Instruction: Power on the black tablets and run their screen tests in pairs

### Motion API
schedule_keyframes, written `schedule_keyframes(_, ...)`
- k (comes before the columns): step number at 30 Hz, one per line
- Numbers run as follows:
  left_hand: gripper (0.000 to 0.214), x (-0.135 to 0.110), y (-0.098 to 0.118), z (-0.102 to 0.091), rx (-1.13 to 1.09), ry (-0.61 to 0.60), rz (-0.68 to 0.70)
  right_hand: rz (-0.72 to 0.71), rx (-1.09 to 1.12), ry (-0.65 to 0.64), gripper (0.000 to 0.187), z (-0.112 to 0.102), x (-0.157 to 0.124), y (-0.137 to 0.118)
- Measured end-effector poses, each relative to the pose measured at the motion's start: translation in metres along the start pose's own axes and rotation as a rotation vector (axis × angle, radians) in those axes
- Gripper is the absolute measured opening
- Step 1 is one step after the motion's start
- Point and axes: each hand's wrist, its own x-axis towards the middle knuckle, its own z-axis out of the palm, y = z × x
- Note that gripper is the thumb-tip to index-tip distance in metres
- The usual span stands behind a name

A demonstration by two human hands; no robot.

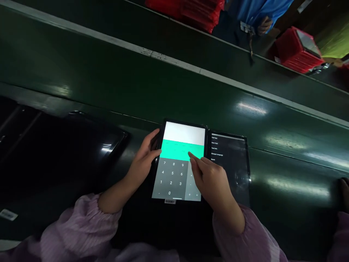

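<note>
A tablet [173, 174] stands lit in front of me, showing a calculator with a white top, a bright green band and grey number keys. My left hand [144, 156] grips its left edge, thumb at the front rim and the other fingers partly hidden behind. Over the right part of the green band, my right hand [211, 176] points with its index finger, the tip at or just above the glass; its other fingers are curled and hold nothing that I can see. Close on the right lies a second tablet [231, 167] with a dark screen and a white text menu.
Glossy black flat things [68, 153] lie to the left, near a white label [8, 214]. A green work surface [122, 83] with a pale strip runs across. Beyond are red-wrapped stacks [297, 51] and a person in blue [264, 14]. Another hand [345, 191] shows at the right edge.
</note>
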Motion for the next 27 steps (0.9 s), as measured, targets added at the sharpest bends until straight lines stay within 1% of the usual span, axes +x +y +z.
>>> schedule_keyframes(4, 0.065, 0.001, -0.002, -0.001, -0.013, -0.035, -0.006, 0.027, 0.015, 0.083, 0.054, -0.003, 0.0, 0.004)
schedule_keyframes(6, 0.065, 0.002, -0.002, -0.001, -0.002, -0.033, 0.005, 0.012, 0.003, 0.075, 0.053, -0.002, -0.001, 0.004)
schedule_keyframes(8, 0.065, 0.002, -0.003, 0.0, -0.011, -0.025, 0.013, -0.012, 0.001, 0.035, 0.051, 0.0, -0.002, 0.002)
schedule_keyframes(10, 0.066, 0.002, -0.004, -0.001, -0.025, -0.027, 0.022, -0.006, 0.01, 0.022, 0.051, 0.0, -0.003, 0.003)
schedule_keyframes(13, 0.071, 0.003, -0.009, -0.002, -0.014, -0.07, 0.04, 0.042, 0.01, 0.06, 0.051, -0.004, -0.004, 0.007)
schedule_keyframes(15, 0.079, 0.003, -0.014, -0.004, 0.017, -0.104, 0.07, 0.04, 0.014, 0.07, 0.049, -0.006, -0.006, 0.005)
schedule_keyframes(17, 0.086, 0.003, -0.021, -0.006, 0.046, -0.13, 0.121, -0.021, 0.063, 0.026, 0.047, -0.004, -0.007, -0.002)
schedule_keyframes(19, 0.09, 0.003, -0.026, -0.008, 0.059, -0.162, 0.176, -0.098, 0.111, -0.062, 0.047, 0.001, -0.008, -0.012)
schedule_keyframes(21, 0.092, 0.003, -0.029, -0.01, 0.079, -0.192, 0.215, -0.148, 0.107, -0.128, 0.047, 0.006, -0.008, -0.022)
schedule_keyframes(22, 0.093, 0.002, -0.03, -0.011, 0.099, -0.2, 0.228, -0.159, 0.095, -0.132, 0.047, 0.007, -0.008, -0.025)
schedule_keyframes(24, 0.092, 0.002, -0.03, -0.011, 0.147, -0.203, 0.242, -0.154, 0.094, -0.09, 0.046, 0.005, -0.007, -0.025)
schedule_keyframes(27, 0.093, 0.001, -0.028, -0.012, 0.18, -0.205, 0.252, -0.066, 0.086, 0.047, 0.044, -0.005, -0.006, -0.013)
